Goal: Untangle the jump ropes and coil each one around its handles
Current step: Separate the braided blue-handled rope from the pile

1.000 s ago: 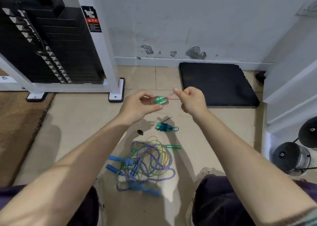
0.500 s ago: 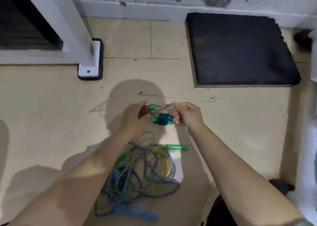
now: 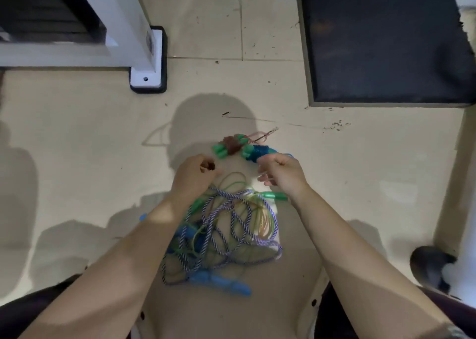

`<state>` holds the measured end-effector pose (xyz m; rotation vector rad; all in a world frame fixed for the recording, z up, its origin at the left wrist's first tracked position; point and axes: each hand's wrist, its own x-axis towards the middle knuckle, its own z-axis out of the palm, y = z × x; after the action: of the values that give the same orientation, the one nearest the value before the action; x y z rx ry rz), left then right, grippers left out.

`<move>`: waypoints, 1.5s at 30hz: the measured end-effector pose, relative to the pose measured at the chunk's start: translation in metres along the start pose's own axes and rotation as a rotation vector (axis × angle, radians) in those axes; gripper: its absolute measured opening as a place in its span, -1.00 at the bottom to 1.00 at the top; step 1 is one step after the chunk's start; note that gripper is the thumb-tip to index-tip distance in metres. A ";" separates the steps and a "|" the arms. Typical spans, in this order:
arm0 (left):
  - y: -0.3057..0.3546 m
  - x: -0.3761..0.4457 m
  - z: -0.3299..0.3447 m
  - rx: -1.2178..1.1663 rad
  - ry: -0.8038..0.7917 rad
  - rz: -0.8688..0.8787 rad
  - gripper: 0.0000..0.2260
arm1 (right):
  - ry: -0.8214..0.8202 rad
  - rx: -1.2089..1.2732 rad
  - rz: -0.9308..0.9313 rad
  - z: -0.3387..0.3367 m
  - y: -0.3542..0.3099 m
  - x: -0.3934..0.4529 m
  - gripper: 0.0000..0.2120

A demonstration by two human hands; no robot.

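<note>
Green-capped and wound tight, two finished bundles lie side by side on the tiled floor (image 3: pixel 77 137) just beyond the hands: a pinkish-brown coil (image 3: pixel 231 144) with a loose tail of clear cord poking out toward the far side, and touching it on the right a blue coil (image 3: pixel 260 152). Both look wrapped around their handles, so I judge two ropes done.

Nearer the person sits what is left: a tangled heap (image 3: pixel 226 225) in which a blue-and-white braided rope loops over thin green and clear-orange cords. Blue handles (image 3: pixel 221 283) lie at the near edge of the heap, and a green handle (image 3: pixel 274 195) sticks out on the right, partly under the right wrist. At least two ropes seem knotted together here, perhaps three; the overlap makes a count unsafe. All of the untangling of this heap, and its coiling, is yet to do.

The left hand (image 3: pixel 195 175) hovers over the far edge of the heap with fingers curled; something small and dark shows at its fingertips, but whether it is pinched or merely behind them I cannot tell. The right hand (image 3: pixel 280 172) hangs beside the blue coil with fingers loosely bent and nothing visibly in its grasp.

Further out, a dark foam mat (image 3: pixel 381 42) lies at the far right, and the white foot of a machine frame (image 3: pixel 146 63) stands at the far left.
</note>
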<state>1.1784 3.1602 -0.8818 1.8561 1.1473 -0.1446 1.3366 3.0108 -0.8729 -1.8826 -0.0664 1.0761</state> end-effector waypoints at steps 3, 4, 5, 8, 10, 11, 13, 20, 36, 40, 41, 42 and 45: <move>-0.030 -0.035 -0.005 0.025 -0.004 -0.038 -0.78 | 0.044 -0.218 -0.103 0.018 0.035 -0.016 -0.94; -0.037 -0.044 -0.004 0.015 -0.044 -0.067 -0.75 | 0.057 -0.345 -0.158 0.024 0.046 -0.021 -0.95; -0.042 -0.052 -0.003 0.013 -0.105 -0.098 -0.69 | 0.064 -0.466 -0.216 0.030 0.055 -0.025 -0.90; -0.055 -0.061 0.005 0.124 -0.213 -0.090 -0.56 | 0.019 -0.561 -0.205 0.042 0.063 -0.041 -0.68; -0.059 -0.063 0.008 0.228 -0.230 -0.062 -0.55 | -0.013 -0.515 -0.128 0.047 0.070 -0.045 -0.65; -0.059 -0.063 0.008 0.271 -0.241 -0.053 -0.56 | -0.021 -0.497 -0.092 0.049 0.075 -0.045 -0.68; -0.060 -0.062 0.005 0.307 -0.266 -0.061 -0.62 | -0.032 -0.460 -0.058 0.050 0.076 -0.046 -0.75; -0.023 -0.084 -0.042 -0.037 -0.300 -0.101 -0.86 | -0.169 -0.308 -0.052 0.030 0.017 -0.071 -0.78; 0.133 -0.295 -0.215 -0.174 -0.127 0.388 -0.84 | -0.377 -0.512 -0.388 -0.036 -0.174 -0.318 -0.88; 0.156 -0.334 -0.233 -0.206 -0.048 0.512 -0.78 | -0.202 -0.660 -0.566 -0.056 -0.202 -0.365 -0.92; 0.159 -0.340 -0.234 -0.207 -0.036 0.534 -0.77 | -0.154 -0.699 -0.615 -0.059 -0.205 -0.372 -0.93; 0.161 -0.345 -0.234 -0.221 -0.022 0.551 -0.76 | -0.108 -0.738 -0.674 -0.061 -0.207 -0.376 -0.92; 0.157 -0.350 -0.224 -0.351 0.012 0.538 -0.77 | 0.048 -0.917 -0.804 -0.061 -0.202 -0.377 -0.86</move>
<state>1.0257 3.0777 -0.4730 1.7760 0.5978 0.3522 1.2220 2.9112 -0.4683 -2.2964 -1.3566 0.4270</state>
